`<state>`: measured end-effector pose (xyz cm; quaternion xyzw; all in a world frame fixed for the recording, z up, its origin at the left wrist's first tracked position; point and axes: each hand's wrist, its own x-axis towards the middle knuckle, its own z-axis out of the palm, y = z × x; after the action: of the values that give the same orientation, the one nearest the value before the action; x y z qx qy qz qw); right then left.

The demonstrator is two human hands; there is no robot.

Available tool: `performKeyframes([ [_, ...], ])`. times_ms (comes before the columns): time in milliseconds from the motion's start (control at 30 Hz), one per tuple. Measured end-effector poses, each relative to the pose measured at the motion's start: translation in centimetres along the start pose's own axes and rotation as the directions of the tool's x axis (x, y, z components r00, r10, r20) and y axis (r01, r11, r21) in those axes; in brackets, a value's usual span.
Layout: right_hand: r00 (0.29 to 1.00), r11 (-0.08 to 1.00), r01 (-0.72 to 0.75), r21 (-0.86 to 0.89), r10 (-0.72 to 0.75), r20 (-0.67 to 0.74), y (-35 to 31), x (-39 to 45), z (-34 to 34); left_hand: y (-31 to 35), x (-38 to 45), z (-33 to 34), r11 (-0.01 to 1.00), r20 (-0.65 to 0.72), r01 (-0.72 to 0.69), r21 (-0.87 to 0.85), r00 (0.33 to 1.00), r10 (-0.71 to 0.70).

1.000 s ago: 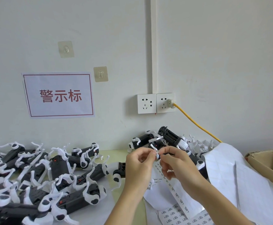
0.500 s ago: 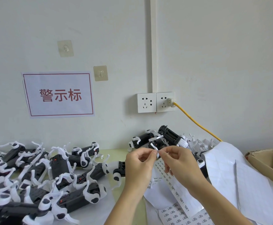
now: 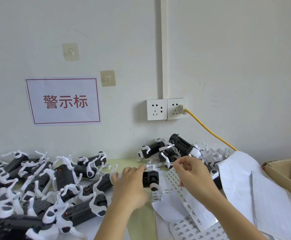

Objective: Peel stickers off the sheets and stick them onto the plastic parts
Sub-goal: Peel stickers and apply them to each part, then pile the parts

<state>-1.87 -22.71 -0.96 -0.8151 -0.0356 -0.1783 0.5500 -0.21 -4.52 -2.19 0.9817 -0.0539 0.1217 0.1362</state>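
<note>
Our left hand (image 3: 130, 183), blurred, grips a black-and-white plastic part (image 3: 150, 178) low over the desk (image 3: 141, 220); our right hand (image 3: 192, 174) pinches the top of a sticker strip (image 3: 179, 186). More sticker sheets (image 3: 191, 229) lie beneath it.

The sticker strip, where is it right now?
Head view, right of centre: the sticker strip hangs from the right hand, beside the black part at the left hand.

A single wide-angle head view looks forward and slightly down from close above the pale green table (image 3: 142, 220), squarely facing the white wall (image 3: 228, 58); both forearms enter from the bottom edge, and straight lines bow near the frame's borders
</note>
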Motion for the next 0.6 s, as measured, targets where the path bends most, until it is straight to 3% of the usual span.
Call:
performKeyframes([
  [67, 1.000, 1.000, 0.007, -0.027, -0.006, 0.027, 0.0, -0.1, 0.0, -0.1, 0.1, 0.5, 0.996, -0.008, -0.010, 0.093, 1.000, 0.011],
  [167, 0.998, 0.998, 0.031, -0.051, -0.028, 0.051, 0.0, -0.1, 0.0, -0.1, 0.4, 0.5, 0.995, -0.102, 0.017, 0.094, 0.995, -0.007],
  [300, 0.993, 0.997, 0.082, 0.004, -0.082, 0.090, -0.3, -0.3, 0.0, 0.4, 0.4, 0.0, 0.978, -0.229, 0.017, -0.207, 0.971, -0.065],
  [333, 0.989, 0.995, 0.101, 0.022, -0.103, 0.104, -0.4, -0.5, 0.0, 0.7, 0.4, -0.4, 0.934, -0.220, 0.017, -0.358, 0.970, -0.102],
  [433, 0.978, 0.986, 0.160, 0.046, -0.164, 0.129, -0.7, -0.7, 0.0, 1.6, 0.0, -1.1, 0.675, -0.091, 0.043, -0.737, 0.983, -0.161],
  [600, 0.971, 0.978, 0.207, 0.033, -0.209, 0.120, -1.0, -0.8, -0.2, 2.4, -0.4, -0.9, 0.449, 0.110, 0.110, -0.887, 0.994, -0.026],
])
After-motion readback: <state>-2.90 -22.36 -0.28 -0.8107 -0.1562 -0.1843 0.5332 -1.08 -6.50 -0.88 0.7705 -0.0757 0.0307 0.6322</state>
